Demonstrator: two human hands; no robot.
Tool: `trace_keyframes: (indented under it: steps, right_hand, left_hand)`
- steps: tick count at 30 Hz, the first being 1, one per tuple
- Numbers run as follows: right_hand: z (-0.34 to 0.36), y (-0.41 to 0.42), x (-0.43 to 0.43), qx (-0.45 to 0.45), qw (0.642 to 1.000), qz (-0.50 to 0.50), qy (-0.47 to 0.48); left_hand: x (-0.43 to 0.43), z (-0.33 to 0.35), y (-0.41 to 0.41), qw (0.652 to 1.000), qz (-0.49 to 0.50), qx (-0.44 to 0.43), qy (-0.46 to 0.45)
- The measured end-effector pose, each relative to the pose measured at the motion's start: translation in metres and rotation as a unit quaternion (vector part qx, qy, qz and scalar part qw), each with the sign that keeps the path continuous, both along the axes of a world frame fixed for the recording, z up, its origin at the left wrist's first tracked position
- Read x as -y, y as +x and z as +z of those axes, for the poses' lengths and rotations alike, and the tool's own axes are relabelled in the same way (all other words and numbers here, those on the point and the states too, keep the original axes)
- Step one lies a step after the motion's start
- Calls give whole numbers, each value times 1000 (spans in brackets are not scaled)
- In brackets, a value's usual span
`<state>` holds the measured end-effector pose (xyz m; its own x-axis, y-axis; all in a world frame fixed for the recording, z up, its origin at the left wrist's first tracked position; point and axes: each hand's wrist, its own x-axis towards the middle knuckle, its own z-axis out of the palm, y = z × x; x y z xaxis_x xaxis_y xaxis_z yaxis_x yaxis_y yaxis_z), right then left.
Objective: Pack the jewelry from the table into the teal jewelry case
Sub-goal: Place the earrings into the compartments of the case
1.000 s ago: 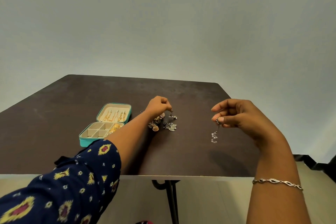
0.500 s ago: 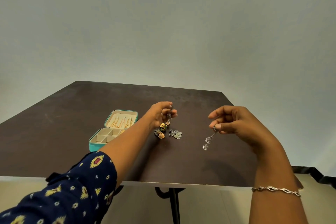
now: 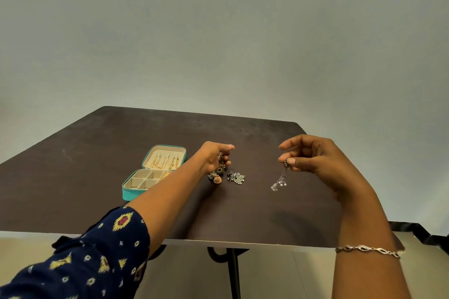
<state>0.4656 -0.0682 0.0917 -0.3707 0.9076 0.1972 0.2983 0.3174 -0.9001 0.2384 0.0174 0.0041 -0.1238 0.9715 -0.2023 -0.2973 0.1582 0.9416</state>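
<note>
Silver earring (image 3: 279,181) is dangling beneath the pinching right hand (image 3: 315,160); left hand (image 3: 213,156) is gripping a second earring (image 3: 221,157), teal jewelry case (image 3: 132,194) lying to its left.

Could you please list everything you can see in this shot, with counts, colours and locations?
table: one, dark brown, centre
jewelry case: one, teal, cream-lined, open, table's left
gold chains: several, gold, in the case lid
small earrings: count unclear, orange and green, below the left hand
floral piece: one, silver-blue, just right of those
dangling earring: one, silver, hanging from the right hand
beaded piece: one, dark, pinched in the left hand
bracelet: one, silver, right wrist
sleeve: one, navy with yellow print, left arm
left hand: one, over the loose jewelry
right hand: one, raised at the right
</note>
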Motion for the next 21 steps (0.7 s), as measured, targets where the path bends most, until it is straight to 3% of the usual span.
trace_keyframes:
  steps: [4, 12, 21]
  right_hand:
    - [1, -1, 1, -12, 1000, 3, 4]
    - [0, -1, 0, -20, 1000, -2, 2]
    - [0, -3, 1, -21, 1000, 1, 3]
  left_hand:
    - [4, 0, -3, 999, 6, -45, 31]
    - [12, 6, -12, 999, -33, 13, -40]
    - [27, 10, -23, 998, -44, -38, 30]
